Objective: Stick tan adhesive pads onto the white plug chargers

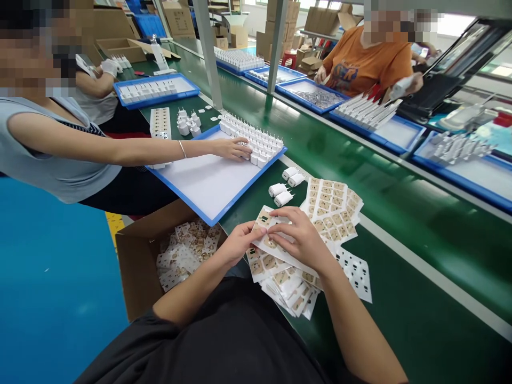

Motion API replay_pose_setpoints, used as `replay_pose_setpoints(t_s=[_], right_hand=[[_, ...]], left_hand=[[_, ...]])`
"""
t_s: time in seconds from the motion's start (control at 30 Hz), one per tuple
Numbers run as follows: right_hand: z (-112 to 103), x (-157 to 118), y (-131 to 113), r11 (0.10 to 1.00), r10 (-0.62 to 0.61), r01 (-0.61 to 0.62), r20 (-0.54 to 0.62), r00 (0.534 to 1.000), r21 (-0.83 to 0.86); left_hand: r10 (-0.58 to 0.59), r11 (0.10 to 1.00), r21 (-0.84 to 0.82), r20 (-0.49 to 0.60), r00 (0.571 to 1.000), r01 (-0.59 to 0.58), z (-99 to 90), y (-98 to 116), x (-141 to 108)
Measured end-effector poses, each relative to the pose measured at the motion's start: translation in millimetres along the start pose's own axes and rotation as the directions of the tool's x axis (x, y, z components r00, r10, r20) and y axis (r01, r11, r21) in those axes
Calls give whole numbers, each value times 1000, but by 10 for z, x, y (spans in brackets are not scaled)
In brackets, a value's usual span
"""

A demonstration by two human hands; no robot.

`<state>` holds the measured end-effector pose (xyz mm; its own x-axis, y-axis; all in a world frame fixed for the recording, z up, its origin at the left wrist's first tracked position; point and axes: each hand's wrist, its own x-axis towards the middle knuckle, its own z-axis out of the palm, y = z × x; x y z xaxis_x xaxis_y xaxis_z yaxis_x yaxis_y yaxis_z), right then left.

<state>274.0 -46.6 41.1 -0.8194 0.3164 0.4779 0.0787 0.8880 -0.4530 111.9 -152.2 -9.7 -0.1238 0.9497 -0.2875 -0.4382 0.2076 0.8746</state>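
My left hand [240,241] pinches the left edge of a white sticker sheet [264,216] with tan labels and small dark squares. Over the same sheet lies my right hand [298,234], its fingertips close together at the sheet's surface; whatever they hold is too small to make out. More label sheets [330,202] are fanned out beyond my right hand, and a loose pile of sheets [294,293] lies under and in front of it. Several white plug adapters [284,198] rest on the green table just beyond my hands.
A person at the left reaches over a blue-rimmed tray [212,221] to rows of white adapters [256,136]. Below the table edge stands a cardboard box [136,266] of used sheets. Across the green belt [312,144], a person in orange works behind blue trays [316,109].
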Motion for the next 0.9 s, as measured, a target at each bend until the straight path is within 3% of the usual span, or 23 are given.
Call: replay_pose_setpoints(t_s=[0.17,0.27,0.3,0.37,0.43,0.5,0.63,0.73,0.83,0.9], right_hand=[[-41,21,-46,995,-50,53,-35,998,80],[-130,18,-57,971,25,-1,-94,995,240],[-160,12,-48,962,79,-41,-131,988,272],[-203,-4,-16,951,180,-120,-199,963,284],[-219,-19,18,950,228,-165,-223,948,266],[-214,-26,35,951,238,-180,-221,946,253],[-196,-18,14,945,245,-185,-213,946,269],[-199,-15,-6,941,247,-184,-202,948,284],[-207,-23,-7,945,240,-187,-184,953,269],[-211,-29,-3,948,235,-185,-178,956,260]], left_hand=[[-26,999,35,11,1000,25,-49,-58,74],[57,942,331,-20,998,-47,-125,-122,111],[123,865,493,-29,992,-93,-147,-138,112],[277,626,761,-13,961,-170,-181,-138,108],[391,425,879,36,920,-215,-201,-62,135],[459,322,916,69,886,-239,-219,114,254],[508,180,966,72,859,-188,-279,661,882],[480,196,979,-46,876,-57,-317,976,1504],[465,227,974,-120,877,13,-321,1065,1965],[473,239,971,-144,869,31,-316,1050,2129]])
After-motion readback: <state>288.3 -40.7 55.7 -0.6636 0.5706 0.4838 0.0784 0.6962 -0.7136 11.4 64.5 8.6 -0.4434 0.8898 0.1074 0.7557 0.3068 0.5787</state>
